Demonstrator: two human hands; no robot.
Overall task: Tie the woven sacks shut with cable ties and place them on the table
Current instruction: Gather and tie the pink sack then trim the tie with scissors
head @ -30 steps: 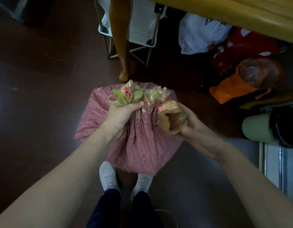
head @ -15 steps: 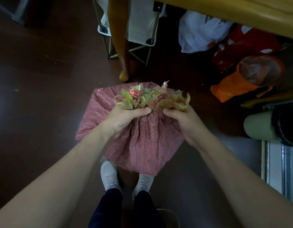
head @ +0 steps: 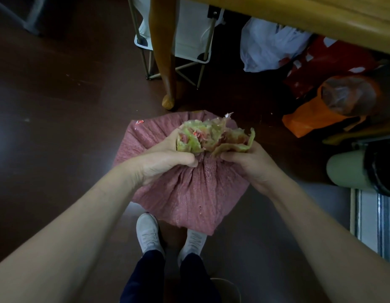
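Observation:
A pink woven sack [head: 189,193] stands on the dark floor in front of my feet. Its mouth [head: 213,138] is gathered into a greenish, crumpled bunch at the top. My left hand [head: 165,160] grips the left side of the bunched neck, fingers curled round it. My right hand [head: 248,162] grips the right side of the same bunch. The wooden table [head: 321,16] runs across the top right, above the sack. No cable tie is visible.
A table leg [head: 165,62] stands just behind the sack, with a folding chair frame [head: 178,51] behind it. White [head: 270,47], red and orange bags [head: 316,119] lie under the table at the right. A pale green cylinder [head: 347,169] lies at the right edge.
My right hand has brought its loose flap of the sack's mouth in against the left hand's bunch. Both hands now hold the neck gathered together.

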